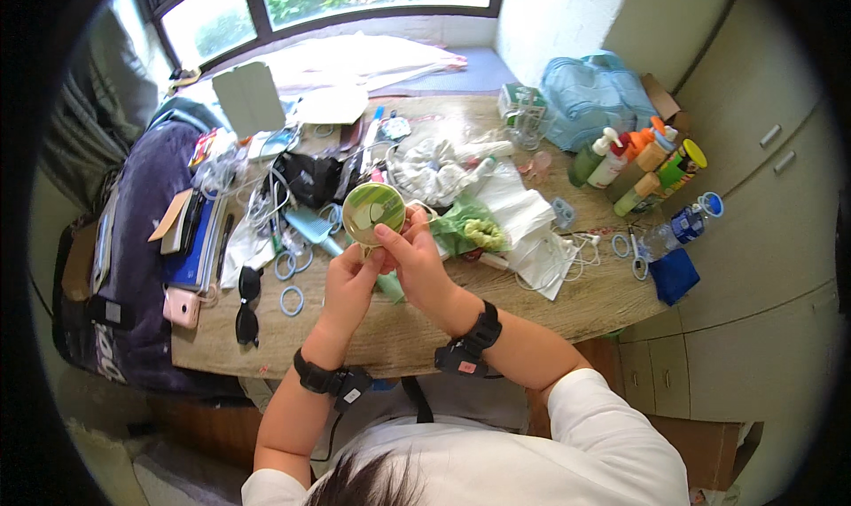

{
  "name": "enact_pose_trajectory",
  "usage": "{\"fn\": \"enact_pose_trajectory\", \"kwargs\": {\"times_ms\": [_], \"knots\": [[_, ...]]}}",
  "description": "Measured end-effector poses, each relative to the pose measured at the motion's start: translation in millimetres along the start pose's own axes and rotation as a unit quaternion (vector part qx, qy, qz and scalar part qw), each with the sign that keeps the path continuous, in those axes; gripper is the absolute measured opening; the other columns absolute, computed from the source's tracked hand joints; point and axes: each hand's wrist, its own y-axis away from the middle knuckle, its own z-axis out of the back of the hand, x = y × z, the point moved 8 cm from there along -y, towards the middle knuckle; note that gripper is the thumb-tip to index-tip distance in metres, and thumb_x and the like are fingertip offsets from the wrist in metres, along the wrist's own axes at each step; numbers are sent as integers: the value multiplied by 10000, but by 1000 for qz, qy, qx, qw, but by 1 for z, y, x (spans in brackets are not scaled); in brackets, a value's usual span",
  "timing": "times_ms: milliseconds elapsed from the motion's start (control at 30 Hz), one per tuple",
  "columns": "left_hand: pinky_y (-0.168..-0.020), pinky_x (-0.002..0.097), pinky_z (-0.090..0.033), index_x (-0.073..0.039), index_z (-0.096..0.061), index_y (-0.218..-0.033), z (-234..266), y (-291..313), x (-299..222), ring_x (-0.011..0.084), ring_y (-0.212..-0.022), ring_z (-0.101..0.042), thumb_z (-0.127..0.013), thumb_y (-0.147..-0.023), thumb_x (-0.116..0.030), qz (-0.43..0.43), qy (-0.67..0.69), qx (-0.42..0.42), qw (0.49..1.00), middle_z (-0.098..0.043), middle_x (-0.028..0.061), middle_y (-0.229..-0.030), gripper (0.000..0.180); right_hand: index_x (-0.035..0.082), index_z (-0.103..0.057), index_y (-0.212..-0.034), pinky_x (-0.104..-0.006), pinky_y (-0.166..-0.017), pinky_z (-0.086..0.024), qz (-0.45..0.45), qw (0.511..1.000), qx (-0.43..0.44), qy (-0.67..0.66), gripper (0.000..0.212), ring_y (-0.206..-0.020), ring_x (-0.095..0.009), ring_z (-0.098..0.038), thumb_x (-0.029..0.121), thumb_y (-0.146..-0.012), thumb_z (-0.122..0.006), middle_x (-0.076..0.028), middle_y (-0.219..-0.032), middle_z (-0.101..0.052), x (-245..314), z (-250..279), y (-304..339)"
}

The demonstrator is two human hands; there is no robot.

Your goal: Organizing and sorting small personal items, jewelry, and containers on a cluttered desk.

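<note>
Above the middle of the table, my two hands hold a round green and pale-yellow disc [373,211] with a light rim, its face turned up toward me. Whether it is a lid, a small tub or something else I cannot make out. My left hand [352,280] pinches its lower edge. On its right side, my right hand [415,258] grips it with the thumb across the near rim. Behind the disc lie a black cloth bag [306,178] and a crumpled grey-white cloth [427,169]. A light blue comb [310,227] rests left of the hands, and a green plastic bag [470,225] right of them.
Sunglasses [249,306], a pink instant camera [182,307] and a blue notebook [197,249] sit at the left. Pump bottles [589,156], a water bottle [674,231], scissors [636,256] and white tissue [523,222] occupy the right. A light blue bag [596,98] stands far right.
</note>
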Motion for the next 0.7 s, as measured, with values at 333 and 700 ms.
{"fn": "enact_pose_trajectory", "kwargs": {"times_ms": [333,700], "knots": [[-646,251,-466,40,-629,-910,-1,-28,-22,130,-724,-579,-471,-991,-215,-167,-75,-1,983,-589,55,-840,311,46,-381,-1177,-233,-746,-426,79,996,-25,40,325,-867,-82,-498,165,-933,-559,-45,-1059,-511,22,13,-10],[-588,281,-417,14,-619,-832,26,-42,-56,184,-675,-535,-524,-958,-181,-242,-260,-26,935,-569,90,-821,251,72,-288,-1384,-268,-922,-425,97,983,48,147,540,-1077,-117,-480,78,-908,-543,-67,-1224,-453,40,-1,-12]]}}
